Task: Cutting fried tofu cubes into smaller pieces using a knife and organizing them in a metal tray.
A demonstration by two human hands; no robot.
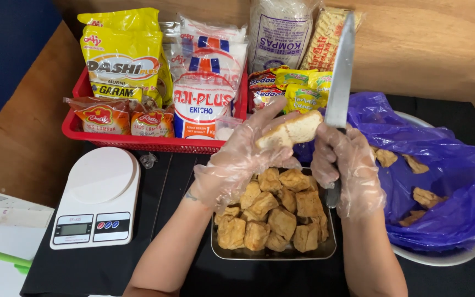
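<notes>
Though the right hand [346, 165] hides the knife [340, 71] handle in its closed grip, the flat steel blade rises clear above it. Both hands wear crinkled clear plastic gloves; the left hand [237, 159] curls around 1 spongy pale-cut tofu piece [291, 131], touching the blade, just above the metal tray [273, 254] of browned cubes.

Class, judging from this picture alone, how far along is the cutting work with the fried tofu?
Done: it seems, scraps lie in the purple bag lining the white bowl. In hand: the left hand holds one tofu piece while the right hand sets the knife against it. Left: the metal tray is heaped with tofu puffs, cut or not, I cannot tell.
</notes>
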